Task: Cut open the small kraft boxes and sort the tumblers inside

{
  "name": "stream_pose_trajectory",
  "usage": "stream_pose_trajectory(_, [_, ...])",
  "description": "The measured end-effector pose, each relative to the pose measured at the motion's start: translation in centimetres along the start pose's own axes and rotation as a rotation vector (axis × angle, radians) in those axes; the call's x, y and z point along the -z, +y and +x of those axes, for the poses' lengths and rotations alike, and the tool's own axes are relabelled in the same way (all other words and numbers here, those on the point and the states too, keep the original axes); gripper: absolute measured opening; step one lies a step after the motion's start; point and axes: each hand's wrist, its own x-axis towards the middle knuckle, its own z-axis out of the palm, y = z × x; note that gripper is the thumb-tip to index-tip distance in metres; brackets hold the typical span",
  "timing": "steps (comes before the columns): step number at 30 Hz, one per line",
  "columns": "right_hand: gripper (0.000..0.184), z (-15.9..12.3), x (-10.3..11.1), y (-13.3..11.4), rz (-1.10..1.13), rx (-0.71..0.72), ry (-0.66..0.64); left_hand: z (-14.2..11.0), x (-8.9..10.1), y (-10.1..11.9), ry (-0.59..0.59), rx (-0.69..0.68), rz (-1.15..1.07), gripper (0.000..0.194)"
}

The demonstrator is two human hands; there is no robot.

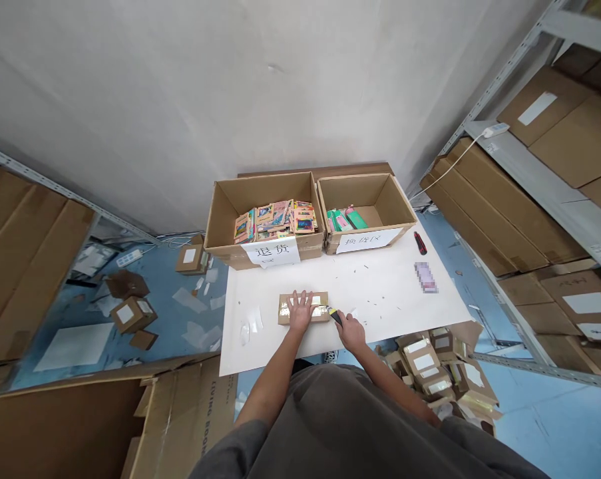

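A small taped cardboard box (pixel 286 313) lies on the white table near its front edge. My left hand (pixel 300 311) presses flat on top of it, fingers spread. In my right hand (pixel 351 331) is a box cutter (pixel 335 315) with a yellow and black handle, its tip at the right end of the box. Clear tape runs along the top of the box. Beyond it stand two open cartons with handwritten paper signs: the left carton (pixel 220 256) holds many colourful flat packs (pixel 275 219), the right carton (pixel 404 216) several green and pink packs (pixel 347 218).
On the table (pixel 260 286) lie a red and black cutter (pixel 420 243), a blurred purple item (pixel 426 277), plastic scraps (pixel 251 320) and small bits. Opened boxes (pixel 424 362) pile up at the right below the table. Shelves with cartons (pixel 510 213) flank both sides.
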Motion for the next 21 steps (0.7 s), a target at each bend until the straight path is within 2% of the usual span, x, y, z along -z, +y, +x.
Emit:
stream_pose_trajectory(5, [0.046,-0.2,0.5,-1.1,0.004,-0.006,-0.005,-0.1,-0.6,0.3,0.037,0.012,-0.008,0.058])
stream_pose_trajectory(7, [0.046,-0.2,0.6,-0.4,0.019,-0.036,-0.004,-0.1,-0.7,0.4,0.053,0.015,-0.007,0.057])
stream_pose_trajectory(9, [0.047,0.0,1.2,1.9,0.035,-0.143,-0.003,-0.2,-0.6,0.4,0.052,0.023,-0.010,0.056])
stream_pose_trajectory(11, [0.049,0.3,2.3,5.5,0.050,-0.283,-0.002,-0.1,-0.5,0.4,0.045,0.029,-0.021,0.056])
stream_pose_trajectory(13, [0.047,0.4,3.5,9.2,0.021,-0.276,0.088,0.0,-0.3,0.4,0.040,0.028,-0.034,0.056])
stream_pose_trajectory(15, [0.045,0.3,4.3,11.3,0.031,-0.196,0.105,0.1,-0.1,0.4,0.035,0.032,-0.039,0.057])
stream_pose_trajectory(17, [0.043,0.1,4.3,11.1,0.069,-0.051,0.079,0.2,0.1,0.5,0.022,0.035,-0.037,0.060])
stream_pose_trajectory(19, [0.044,0.0,3.7,9.0,0.111,0.088,0.031,0.2,0.2,0.5,0.015,0.035,-0.033,0.062])
stream_pose_trajectory(21, [0.045,0.2,2.7,6.1,0.137,0.159,-0.001,0.1,0.3,0.5,0.011,0.033,-0.029,0.063])
